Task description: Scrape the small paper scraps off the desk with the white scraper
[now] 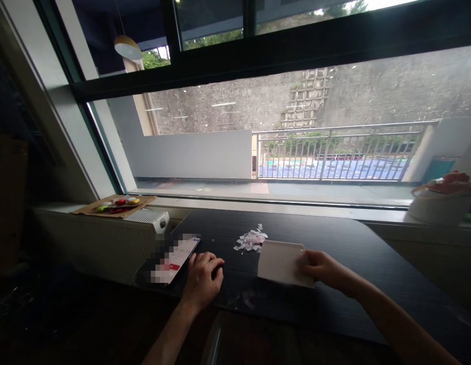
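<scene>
Beyond the left fingers, at the far left, a slim rectangular phone with a dark edge and a pale, partly obscured screen is laid on the black wood-grained surface; whether it is touched by the nearest fingertip cannot be told. Next, the left hand is held palm down with its fingers loosely curled, a gap left beside the thumb, and nothing is seen to be gripped. Ahead and to the right of those fingers, a small loose heap of whitish torn-looking paper scraps is spread; these are judged nearly weightless, easily scattered by a sleeve or a breath, and better swept than pinched. To the left of the right fingers, near the heap, a white, slightly bowed rectangular sheet of paper or thin card is held; whether the scraps are touched by it cannot be told. Its right edge is pinched narrowly between the thumb and fingers of the right hand. The sheet is judged light, smooth, stiff enough to be steered by one edge, yet easily creased. A firmer grip would be had midway along that edge; at a corner, twisting would be invited
</scene>
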Motion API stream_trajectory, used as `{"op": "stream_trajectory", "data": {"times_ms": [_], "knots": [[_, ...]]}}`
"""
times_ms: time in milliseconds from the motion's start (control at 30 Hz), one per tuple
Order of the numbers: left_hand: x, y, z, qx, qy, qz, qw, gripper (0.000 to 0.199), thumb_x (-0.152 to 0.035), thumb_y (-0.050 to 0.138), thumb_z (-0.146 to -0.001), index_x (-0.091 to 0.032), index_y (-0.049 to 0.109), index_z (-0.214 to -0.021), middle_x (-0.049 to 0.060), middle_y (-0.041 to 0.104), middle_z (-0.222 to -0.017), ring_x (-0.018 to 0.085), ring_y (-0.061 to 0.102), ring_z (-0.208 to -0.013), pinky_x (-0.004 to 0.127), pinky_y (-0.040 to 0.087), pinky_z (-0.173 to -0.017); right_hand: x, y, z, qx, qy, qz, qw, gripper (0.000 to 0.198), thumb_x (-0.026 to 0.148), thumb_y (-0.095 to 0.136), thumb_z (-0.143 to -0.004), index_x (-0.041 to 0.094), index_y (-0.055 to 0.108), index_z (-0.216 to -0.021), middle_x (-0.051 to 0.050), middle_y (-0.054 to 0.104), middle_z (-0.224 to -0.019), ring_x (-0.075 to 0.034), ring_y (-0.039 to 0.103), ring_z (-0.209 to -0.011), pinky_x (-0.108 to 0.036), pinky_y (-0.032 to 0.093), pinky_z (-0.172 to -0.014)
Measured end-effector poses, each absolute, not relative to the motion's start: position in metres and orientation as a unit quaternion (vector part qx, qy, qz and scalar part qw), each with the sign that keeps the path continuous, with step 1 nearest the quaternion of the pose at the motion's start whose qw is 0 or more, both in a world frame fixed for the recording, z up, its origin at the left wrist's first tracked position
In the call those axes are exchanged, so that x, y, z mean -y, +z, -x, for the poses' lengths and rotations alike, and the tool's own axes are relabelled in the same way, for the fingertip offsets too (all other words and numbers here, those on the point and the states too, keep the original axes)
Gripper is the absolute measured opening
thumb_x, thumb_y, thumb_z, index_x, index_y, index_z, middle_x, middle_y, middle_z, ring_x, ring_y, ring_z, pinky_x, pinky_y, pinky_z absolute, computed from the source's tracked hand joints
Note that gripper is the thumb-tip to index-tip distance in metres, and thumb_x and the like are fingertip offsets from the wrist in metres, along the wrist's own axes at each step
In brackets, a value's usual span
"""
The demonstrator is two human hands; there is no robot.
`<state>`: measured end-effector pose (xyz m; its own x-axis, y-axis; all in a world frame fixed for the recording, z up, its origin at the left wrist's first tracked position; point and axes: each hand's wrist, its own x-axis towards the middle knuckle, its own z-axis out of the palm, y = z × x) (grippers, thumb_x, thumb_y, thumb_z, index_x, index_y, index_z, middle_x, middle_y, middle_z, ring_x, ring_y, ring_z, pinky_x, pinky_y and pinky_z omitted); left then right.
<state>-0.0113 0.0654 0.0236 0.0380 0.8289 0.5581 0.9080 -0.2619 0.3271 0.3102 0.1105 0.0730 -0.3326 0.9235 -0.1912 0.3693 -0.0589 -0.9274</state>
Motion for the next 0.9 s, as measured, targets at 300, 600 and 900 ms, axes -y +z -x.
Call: {"op": "stream_trajectory", "data": {"times_ms": [300,600,900], "knots": [[-0.065,0.025,0.011,0.601,-0.339,0.721,0.064,0.021,-0.017,0.052,-0.076,-0.024,0.068,-0.087,0.002,0.064,-0.086,0.022,0.060,-0.088,0.050,0.035,-0.098,-0.076,0.069,-0.306,0.618,0.570,0.475,0.259,0.020,0.024,0.066,-0.059,0.015,0.067,-0.077,-0.005,0.074,-0.080,-0.025,0.068,-0.081,-0.034,0.053,-0.073],[-0.065,0.024,0.013,0.604,-0.329,0.724,0.055,0.021,-0.018,0.051,-0.078,-0.024,0.068,-0.089,0.002,0.063,-0.087,0.022,0.060,-0.089,0.054,0.032,-0.100,-0.100,0.073,-0.279,0.612,0.524,0.518,0.286,0.019,0.013,0.061,-0.058,0.013,0.065,-0.076,-0.003,0.071,-0.076,-0.020,0.065,-0.072,-0.028,0.049,-0.063],[-0.065,0.025,0.012,0.603,-0.337,0.720,0.058,0.021,-0.019,0.051,-0.077,-0.025,0.068,-0.088,0.002,0.064,-0.086,0.022,0.061,-0.089,0.053,0.033,-0.100,-0.089,0.076,-0.275,0.630,0.548,0.496,0.237,0.016,0.012,0.061,-0.061,0.013,0.066,-0.076,-0.002,0.071,-0.074,-0.018,0.065,-0.069,-0.025,0.048,-0.059]]}}
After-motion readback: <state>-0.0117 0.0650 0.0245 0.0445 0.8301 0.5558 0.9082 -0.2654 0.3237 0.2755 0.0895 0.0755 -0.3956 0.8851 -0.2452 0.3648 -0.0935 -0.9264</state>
